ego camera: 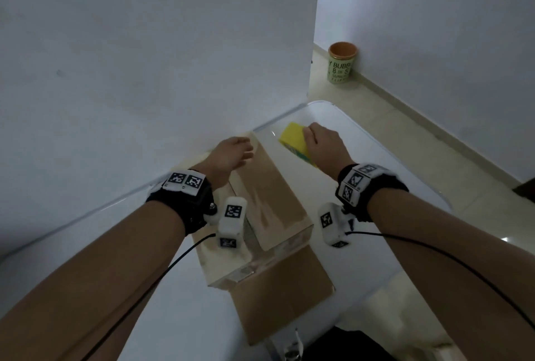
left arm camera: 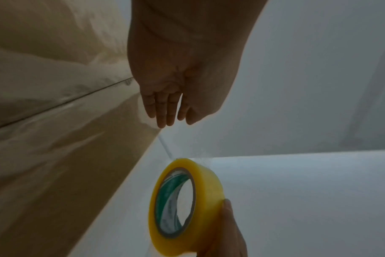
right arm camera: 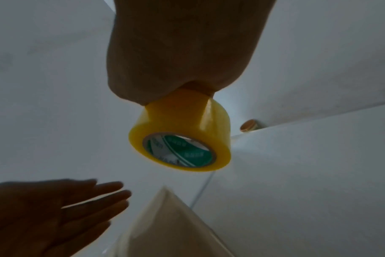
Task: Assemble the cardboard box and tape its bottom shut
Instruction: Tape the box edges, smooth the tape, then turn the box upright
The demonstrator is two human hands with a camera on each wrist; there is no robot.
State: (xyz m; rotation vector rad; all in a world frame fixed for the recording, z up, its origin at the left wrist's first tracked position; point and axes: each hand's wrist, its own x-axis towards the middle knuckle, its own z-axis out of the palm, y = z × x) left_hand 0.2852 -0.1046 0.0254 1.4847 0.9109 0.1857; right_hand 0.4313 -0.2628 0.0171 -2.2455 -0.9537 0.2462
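Now the right hand [ego camera: 322,143] grasps the yellow roll of clear packing tape [ego camera: 293,140] near the white table's [ego camera: 376,187] far edge, while the left hand [ego camera: 231,155], fingers relaxed, hovers over the brown cardboard box [ego camera: 272,201] mid-table. Light, stiff, crushable cardboard, I'd say: steady it by its edges; the slick tape looks clingy, so hold the roll by its rim.

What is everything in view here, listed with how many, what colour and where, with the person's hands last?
cardboard box: one, brown, on the white table, clear tape along its top seam
tape roll: one, yellow with a green-printed core, at the table's far right
table: one, white, against the wall
bin: one, pale green with an orange inside, on the floor by the far wall
wrist cameras: two, white with black markers, one at each wrist
left hand: one, fingers straight, at the box's far end
right hand: one, grips the tape roll
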